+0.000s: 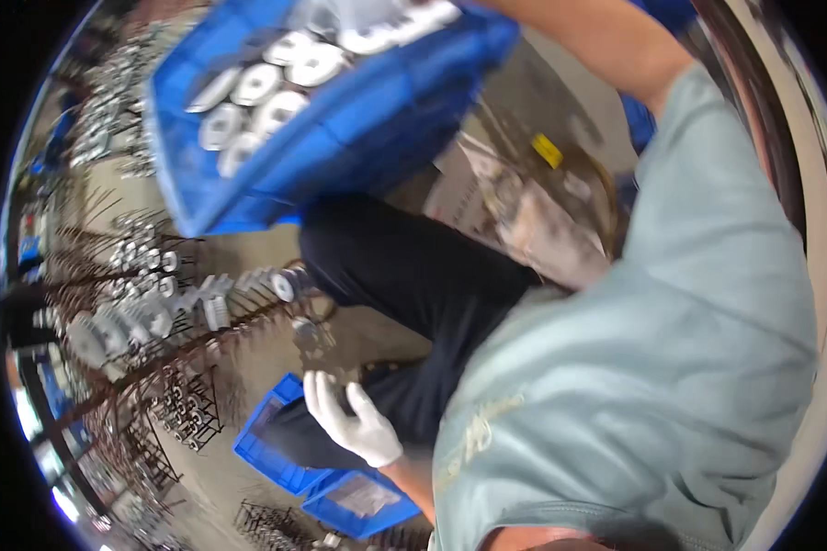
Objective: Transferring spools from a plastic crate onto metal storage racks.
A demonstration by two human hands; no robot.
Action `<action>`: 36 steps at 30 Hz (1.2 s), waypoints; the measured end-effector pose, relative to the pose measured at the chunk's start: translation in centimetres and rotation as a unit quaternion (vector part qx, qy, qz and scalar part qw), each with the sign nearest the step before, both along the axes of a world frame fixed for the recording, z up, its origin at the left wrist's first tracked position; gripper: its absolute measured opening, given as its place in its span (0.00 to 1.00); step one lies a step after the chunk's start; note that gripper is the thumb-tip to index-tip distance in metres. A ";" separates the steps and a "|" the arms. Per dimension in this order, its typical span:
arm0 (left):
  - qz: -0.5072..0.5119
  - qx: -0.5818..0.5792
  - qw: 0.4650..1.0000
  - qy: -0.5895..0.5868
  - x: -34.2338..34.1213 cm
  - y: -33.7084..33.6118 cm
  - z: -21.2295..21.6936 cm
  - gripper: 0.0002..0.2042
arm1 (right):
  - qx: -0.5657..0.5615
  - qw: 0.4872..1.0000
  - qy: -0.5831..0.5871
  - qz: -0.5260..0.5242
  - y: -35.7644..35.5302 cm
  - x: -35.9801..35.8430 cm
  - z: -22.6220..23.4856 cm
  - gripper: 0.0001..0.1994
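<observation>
Racks of pale metal parts (124,326) fill the left side with thin rods and blurred rows of fittings.

Next in size comes the big blue crate (368,138), tipped at the top of the view, its lower corner seeming to meet the raised knee in dark trousers (377,248); whether the knee bears any of it I cannot tell. The crate should handle as stiff, tough plastic, probably weighty with this load and liable to swing toward its low side. Best hold: the rim, at two opposite sides, since the smooth walls may slip. It is bright blue, straight-walled and broad-rimmed.

The right forearm (597,41) passes out at the upper edge beside the crate; the right hand is out of sight, so its grip cannot be told.

A pale, crumpled sack (547,225) lies to the right of the knee. Two smaller blue crates, one to the left (285,468) and one to the right (340,523), sit by the lower leg, the second with clear wrapping inside.

The left hand (351,424), white-gloved, is spread, thumb apart from the fingers, apparently grasping nothing, over the leg.

Smallest are the white discs (257,84) inside the big crate: round, with darker centres, likely hard and ready to slide, best lifted by their edges.
</observation>
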State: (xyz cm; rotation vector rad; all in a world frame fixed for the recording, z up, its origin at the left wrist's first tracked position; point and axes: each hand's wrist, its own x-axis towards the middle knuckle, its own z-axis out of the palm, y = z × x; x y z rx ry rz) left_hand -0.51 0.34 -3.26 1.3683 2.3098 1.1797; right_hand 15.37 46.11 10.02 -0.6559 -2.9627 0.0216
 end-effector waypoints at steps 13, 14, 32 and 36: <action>-0.031 -0.039 0.999 0.001 1.1 1.0 1.2 0.18 | -0.200 0.826 0.183 -0.494 -18.3 20.1 -24.7 0.17; -0.042 -0.038 0.998 0.010 1.3 1.2 1.7 0.18 | -0.201 0.827 0.185 -0.492 -18.2 20.5 -28.7 0.17; -0.108 -0.013 0.971 -0.211 5.5 7.8 5.6 0.21 | -0.229 0.757 0.230 -0.567 -15.3 31.3 -22.4 0.21; -0.239 -0.048 0.908 -0.340 11.4 15.4 2.3 0.26 | -0.159 0.707 0.444 -0.527 -16.7 33.7 -13.8 0.17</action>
